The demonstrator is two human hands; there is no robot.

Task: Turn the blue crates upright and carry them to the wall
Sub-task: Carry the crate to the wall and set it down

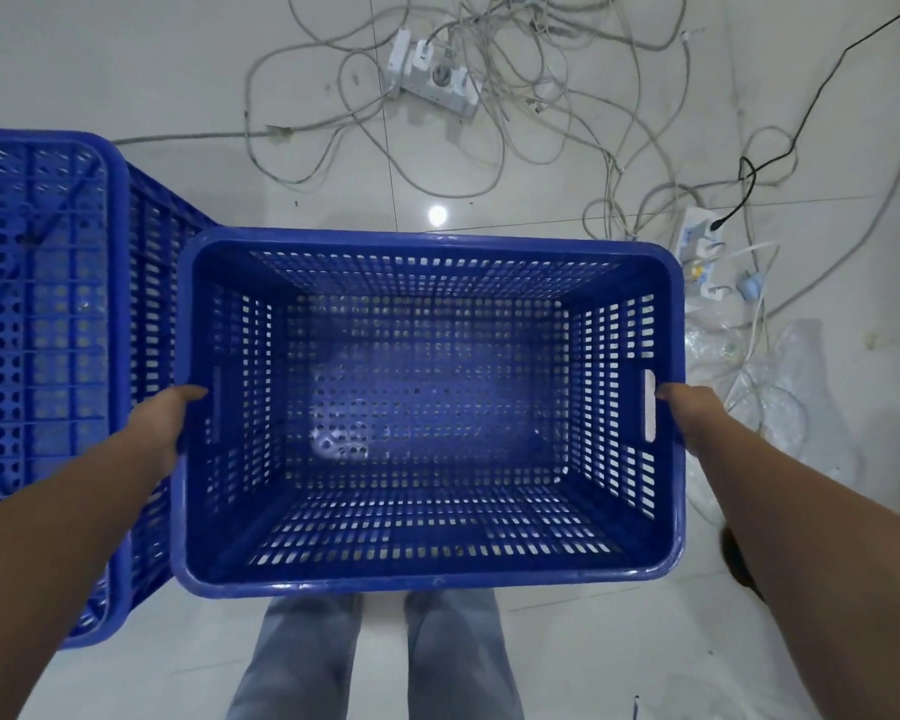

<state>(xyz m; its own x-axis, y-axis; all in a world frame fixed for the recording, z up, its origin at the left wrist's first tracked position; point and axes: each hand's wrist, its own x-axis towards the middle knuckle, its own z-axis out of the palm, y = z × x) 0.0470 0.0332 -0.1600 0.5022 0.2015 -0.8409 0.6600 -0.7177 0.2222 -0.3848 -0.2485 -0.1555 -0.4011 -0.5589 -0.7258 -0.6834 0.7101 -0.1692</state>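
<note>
While the upright blue crate point(427, 413) hangs over the tiled floor point(126, 59) in front of the legs, left hand point(170, 426) and right hand point(689, 413) each grip a short-end handle, so its long axis runs side to side between them. Second crate point(37, 330), still flipped, sits just left. Watch those cables point(489, 96) ahead.

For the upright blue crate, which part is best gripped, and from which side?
Take the upright crate by its two short end walls, one hand from each side, as the left hand and right hand do; the right wall's handle slot gives purchase.
</note>
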